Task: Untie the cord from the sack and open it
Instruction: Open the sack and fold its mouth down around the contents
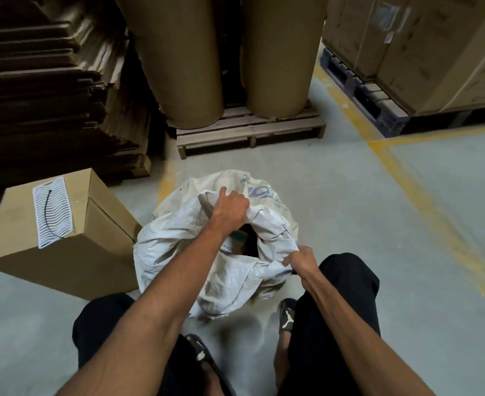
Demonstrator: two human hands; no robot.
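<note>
White woven sack [178,247] on the grey floor [378,224] between the knees, just right of a tilted cardboard box [92,238], mouth already pulled open with a dark gap and some packaging visible inside; no telling where the cord is. Left hand [230,207] at the far edge of the mouth, fingers curled tight round a bunch of fabric; right hand [301,261] at the near right edge, fingers and thumb pinching a fold. Beyond, 2 big brown paper rolls [275,52] upright on a wooden pallet [250,130], flattened cardboard stacked [49,95] at left, cartons [435,52] at right.
</note>
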